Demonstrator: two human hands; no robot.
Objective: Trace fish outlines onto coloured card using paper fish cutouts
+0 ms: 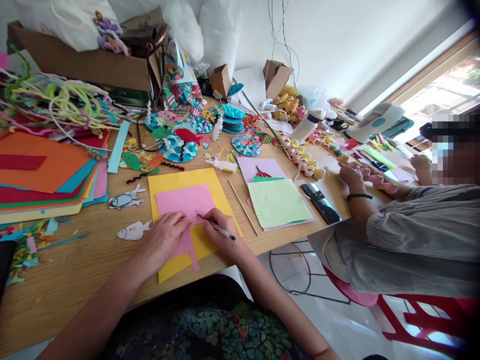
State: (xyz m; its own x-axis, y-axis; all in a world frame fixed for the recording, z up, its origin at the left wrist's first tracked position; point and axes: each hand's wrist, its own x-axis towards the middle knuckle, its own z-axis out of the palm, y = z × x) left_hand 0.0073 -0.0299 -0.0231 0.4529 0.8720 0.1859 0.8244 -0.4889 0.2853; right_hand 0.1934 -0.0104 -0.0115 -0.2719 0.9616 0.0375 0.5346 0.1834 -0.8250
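Observation:
My right hand (228, 247) is closed around a pen (224, 231), its tip on a sheet of pink paper (183, 201). Thin drawn lines show on the pink sheet near the tip. My left hand (167, 237) lies on the left part of that sheet, fingers stretched out and holding nothing. Under the pink paper is a larger yellow sheet (221, 187). Two paper fish cutouts lie to the left: a striped fish (125, 199) and a paler fish (134, 230). A thin wooden stick (243, 207) rests right of the yellow sheet.
Pale green paper (279, 202) with pencil marks, red-handled scissors (263, 173) and a phone (321, 202) lie to the right. Stacked coloured paper (41, 165) and scraps (28, 245) fill the left. Glue bottles (217, 128) stand behind. A co-worker's hand (352, 177) is at right.

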